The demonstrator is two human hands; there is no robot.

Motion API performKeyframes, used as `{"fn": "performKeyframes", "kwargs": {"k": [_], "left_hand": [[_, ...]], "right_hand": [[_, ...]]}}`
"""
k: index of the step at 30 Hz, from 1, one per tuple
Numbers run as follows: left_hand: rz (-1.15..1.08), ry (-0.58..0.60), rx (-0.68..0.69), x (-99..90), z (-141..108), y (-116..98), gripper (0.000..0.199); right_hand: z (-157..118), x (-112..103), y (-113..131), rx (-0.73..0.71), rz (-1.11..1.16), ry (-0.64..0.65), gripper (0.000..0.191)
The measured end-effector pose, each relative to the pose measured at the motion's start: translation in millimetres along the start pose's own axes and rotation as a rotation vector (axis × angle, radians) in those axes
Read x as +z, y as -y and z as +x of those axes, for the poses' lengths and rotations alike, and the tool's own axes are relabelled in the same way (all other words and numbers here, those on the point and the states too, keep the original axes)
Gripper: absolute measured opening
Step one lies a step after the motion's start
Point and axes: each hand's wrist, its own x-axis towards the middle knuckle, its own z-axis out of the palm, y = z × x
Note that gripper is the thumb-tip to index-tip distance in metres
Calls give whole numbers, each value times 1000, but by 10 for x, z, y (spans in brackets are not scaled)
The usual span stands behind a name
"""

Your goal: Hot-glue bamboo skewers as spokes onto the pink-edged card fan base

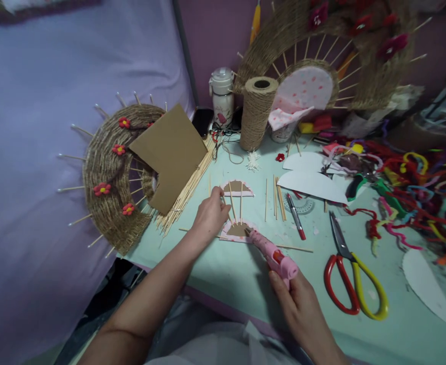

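At a pale green table (223, 271), I grasp a pink glue gun (268, 251) in the fingers of my right hand (301, 306), its nozzle at the upper right of a pink-edged brown half-round (237, 231). From eleven o'clock, the fingers of my left hand (208, 215) pinch a slim stick (231, 220); other sticks (241, 203) span to a matching piece (236, 188) at twelve. Scissors (346, 251) lie just past three, a twine spool (258, 114) stands just past twelve.
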Motion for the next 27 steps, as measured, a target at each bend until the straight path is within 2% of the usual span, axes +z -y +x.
{"fn": "performKeyframes", "kwargs": {"k": [9,14,17,20,23,27], "left_hand": [[-76,-7,22,-22,-82,95,17],[21,-86,261,-117,-83,212,15],[9,-37,398,-184,-24,275,14],[-8,20,477,-239,49,304,14],[-2,14,458,-277,69,312,13],[53,-47,287,-281,-89,317,11]], "right_hand": [[-6,17,-35,10,9,11,26],[-3,4,-49,-11,1,-26,24],[-8,-2,-30,-21,1,-42,22],[-19,-6,-10,-25,2,-40,22],[-36,-8,-20,-30,-1,-48,21],[-45,-30,-55,-12,1,-85,21]]}}
